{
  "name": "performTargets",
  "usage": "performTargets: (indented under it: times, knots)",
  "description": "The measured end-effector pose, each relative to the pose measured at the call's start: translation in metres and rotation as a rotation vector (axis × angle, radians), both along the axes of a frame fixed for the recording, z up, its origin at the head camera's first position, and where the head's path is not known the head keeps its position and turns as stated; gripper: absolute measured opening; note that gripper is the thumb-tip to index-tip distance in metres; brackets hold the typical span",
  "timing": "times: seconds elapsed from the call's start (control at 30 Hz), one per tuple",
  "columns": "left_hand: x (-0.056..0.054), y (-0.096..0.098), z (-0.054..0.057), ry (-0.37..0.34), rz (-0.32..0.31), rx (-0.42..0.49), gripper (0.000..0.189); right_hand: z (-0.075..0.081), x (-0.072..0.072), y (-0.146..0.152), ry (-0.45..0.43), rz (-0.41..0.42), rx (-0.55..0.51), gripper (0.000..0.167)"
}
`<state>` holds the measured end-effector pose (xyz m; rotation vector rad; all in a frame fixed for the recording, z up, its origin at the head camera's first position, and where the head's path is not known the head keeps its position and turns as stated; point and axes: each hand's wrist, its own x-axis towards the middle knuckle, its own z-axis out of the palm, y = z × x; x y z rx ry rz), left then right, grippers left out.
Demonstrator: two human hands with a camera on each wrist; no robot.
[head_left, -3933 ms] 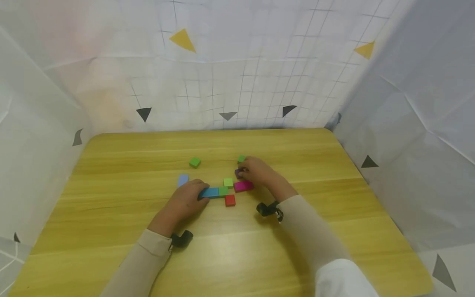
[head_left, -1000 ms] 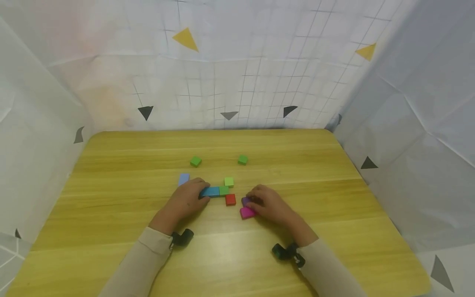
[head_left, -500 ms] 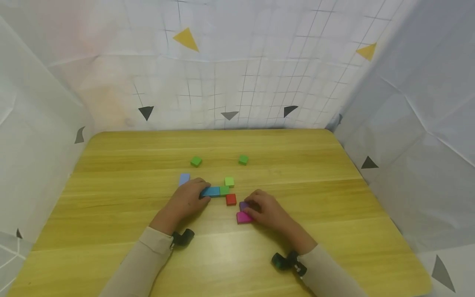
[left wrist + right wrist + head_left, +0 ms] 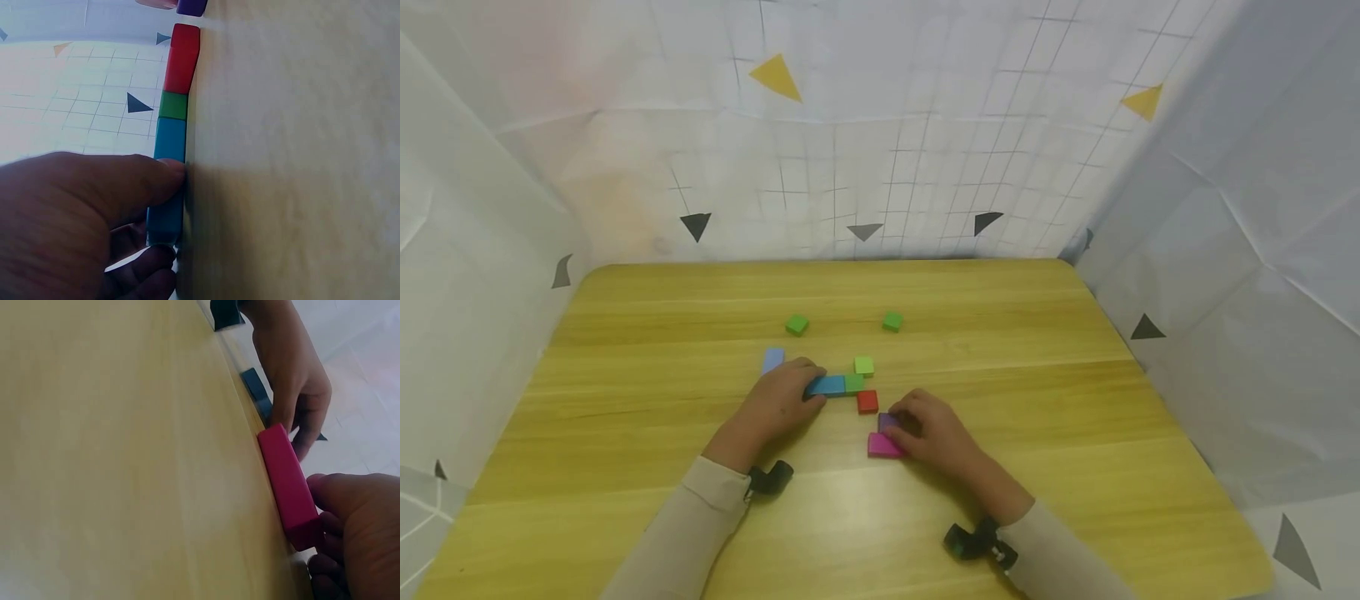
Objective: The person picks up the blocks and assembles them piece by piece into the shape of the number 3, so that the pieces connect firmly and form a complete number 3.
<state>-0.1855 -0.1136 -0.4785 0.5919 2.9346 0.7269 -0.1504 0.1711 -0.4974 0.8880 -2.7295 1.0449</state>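
Note:
My left hand [image 4: 778,406] grips a blue block [image 4: 829,386] between thumb and fingers, flat on the table. A green block [image 4: 854,383] sits against its right end, with a red block [image 4: 867,402] at that one's near right corner and a light green block [image 4: 864,366] just behind. My right hand [image 4: 936,433] pinches a purple block [image 4: 887,422], its thumb on the near side. Against that thumb, in front of the purple block, lies a magenta block [image 4: 884,446]; it looms large in the right wrist view, where the purple block is hidden.
Two green blocks lie farther back, one on the left [image 4: 797,325] and one on the right [image 4: 892,322]. A light blue block [image 4: 773,360] is just beyond my left hand. Patterned white sheets [image 4: 820,183] enclose the wooden table [image 4: 1037,333] behind and at the sides.
My right hand has brought the purple and magenta blocks from behind the red block toward the front, then slightly left. My left hand has stayed on the blue block.

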Motion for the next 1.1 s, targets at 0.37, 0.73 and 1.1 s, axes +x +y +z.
performTargets:
  times: [0.37, 0.73, 1.1]
  knots:
    - [-0.001, 0.000, 0.003, -0.016, -0.009, -0.001, 0.044, -0.006, 0.008, -0.011, 0.051, -0.088, -0.007, 0.025]
    - [-0.001, 0.000, 0.002, -0.021, -0.008, 0.007, 0.044, -0.009, 0.015, -0.025, 0.113, -0.137, -0.026, 0.028]
    - [-0.001, 0.001, 0.003, -0.042, 0.002, -0.007, 0.046, -0.011, 0.016, -0.036, 0.151, -0.193, 0.005, 0.030]
